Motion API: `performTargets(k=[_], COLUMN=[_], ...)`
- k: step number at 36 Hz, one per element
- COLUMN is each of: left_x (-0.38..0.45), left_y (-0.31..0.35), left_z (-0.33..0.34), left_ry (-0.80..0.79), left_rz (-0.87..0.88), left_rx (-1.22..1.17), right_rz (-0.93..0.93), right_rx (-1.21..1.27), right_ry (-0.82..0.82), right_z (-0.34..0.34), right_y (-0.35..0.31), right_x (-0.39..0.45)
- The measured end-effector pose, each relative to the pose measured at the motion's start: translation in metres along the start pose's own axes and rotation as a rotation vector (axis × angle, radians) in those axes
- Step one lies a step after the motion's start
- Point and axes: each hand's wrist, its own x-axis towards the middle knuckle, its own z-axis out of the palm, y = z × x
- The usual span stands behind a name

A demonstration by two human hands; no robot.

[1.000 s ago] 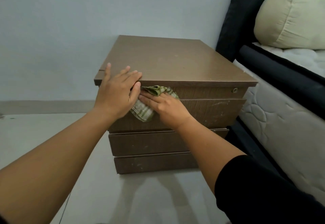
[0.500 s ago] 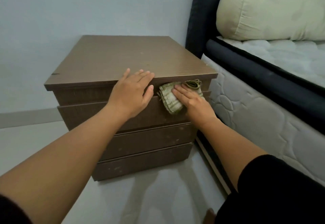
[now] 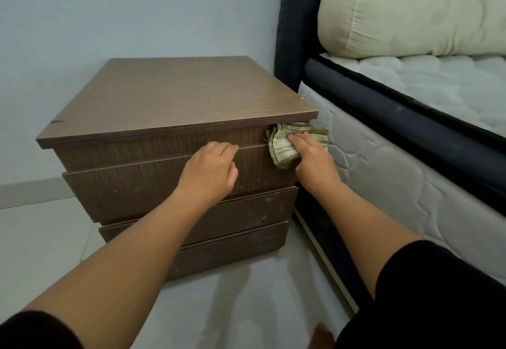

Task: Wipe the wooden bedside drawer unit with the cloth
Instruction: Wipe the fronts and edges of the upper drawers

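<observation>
The brown wooden bedside drawer unit (image 3: 175, 96) stands on the floor against the wall, its three drawer fronts facing me. My right hand (image 3: 315, 158) presses a crumpled green-and-white striped cloth (image 3: 284, 143) against the right end of the top drawer front, just under the overhanging top. My left hand (image 3: 210, 172) rests against the same drawer front near its middle, fingers curled at the drawer's upper edge, holding nothing.
A bed with a white quilted mattress (image 3: 383, 173) and dark frame (image 3: 295, 28) stands tight against the unit's right side. A cream bolster pillow (image 3: 410, 11) lies on the bed. Pale tiled floor (image 3: 35, 244) stretches left and in front; a plain wall is behind.
My right hand has slid the cloth rightward along the top drawer front to its right end. My left hand has dropped from the top's front edge onto the drawer front.
</observation>
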Motion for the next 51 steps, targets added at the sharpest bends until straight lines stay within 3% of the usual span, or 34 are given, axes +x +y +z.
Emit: performTargets(k=[8, 16, 21, 27, 51], left_x=[0.010, -0.003, -0.017, -0.031, -0.113], left_y=[0.010, 0.021, 0.027, 0.024, -0.089], left_z=[0.005, -0.001, -0.008, -0.019, -0.074], left_ry=[-0.043, -0.008, -0.021, -0.063, -0.057], left_rz=[-0.188, -0.185, -0.168, -0.200, -0.625], left_rx=[-0.050, -0.117, -0.142, -0.153, 0.017], right_rz=[0.013, 0.104, 0.138, 0.143, -0.101], right_rx=[0.020, 0.023, 0.017, -0.007, 0.086], right_ry=[-0.015, 0.079, -0.082, -0.112, -0.106], right_z=[-0.003, -0.021, -0.025, -0.027, 0.031], right_y=[-0.004, -0.003, -0.008, -0.026, -0.175], right_x=[0.002, -0.016, -0.030, -0.032, -0.066])
